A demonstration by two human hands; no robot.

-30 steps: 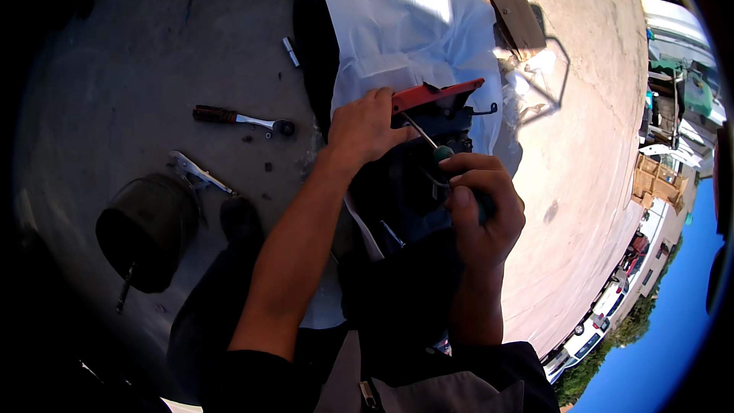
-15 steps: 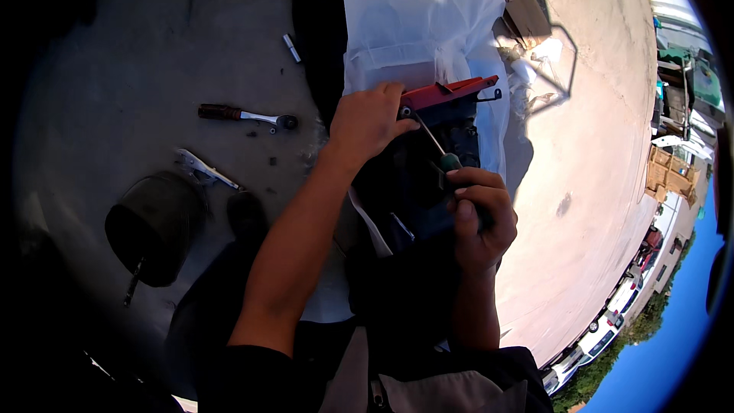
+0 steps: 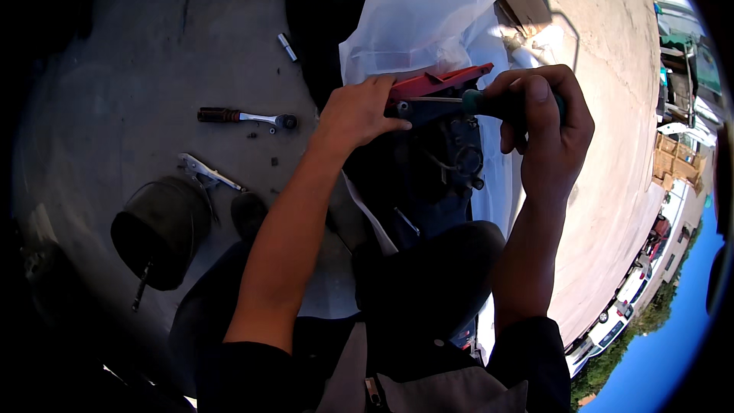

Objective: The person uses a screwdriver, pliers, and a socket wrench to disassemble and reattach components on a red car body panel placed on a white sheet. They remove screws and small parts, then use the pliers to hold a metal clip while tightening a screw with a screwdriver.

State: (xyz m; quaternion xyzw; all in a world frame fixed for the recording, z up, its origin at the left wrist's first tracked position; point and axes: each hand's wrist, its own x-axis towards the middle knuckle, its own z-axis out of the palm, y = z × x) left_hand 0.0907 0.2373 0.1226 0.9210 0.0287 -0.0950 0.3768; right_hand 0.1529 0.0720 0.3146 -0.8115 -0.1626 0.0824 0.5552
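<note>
My left hand (image 3: 355,113) is closed on the near-left end of a long red metal bracket (image 3: 443,80), its thumb beside a small round fitting (image 3: 403,108). In my right hand (image 3: 547,118) is a screwdriver (image 3: 472,102) with a dark green handle, gripped in wrapped fingers. Its thin shaft points left, almost level, along the bracket's lower edge; the tip ends close to the left hand and the fitting, and I cannot tell whether it touches. Under the bracket lies a dark mechanical part (image 3: 451,157), mostly in shadow.
White sheeting (image 3: 428,15) spreads beneath and beyond the part. On the floor at left are a ratchet (image 3: 256,117), locking pliers (image 3: 210,172), a metal socket (image 3: 287,47) and a dark bucket (image 3: 160,229). A cardboard piece (image 3: 527,6) stands far right; my knee (image 3: 466,260) is close by.
My right hand has moved up and to the right with the screwdriver, whose shaft has swung from steeply slanted to nearly level. My left hand and the bracket have shifted slightly left.
</note>
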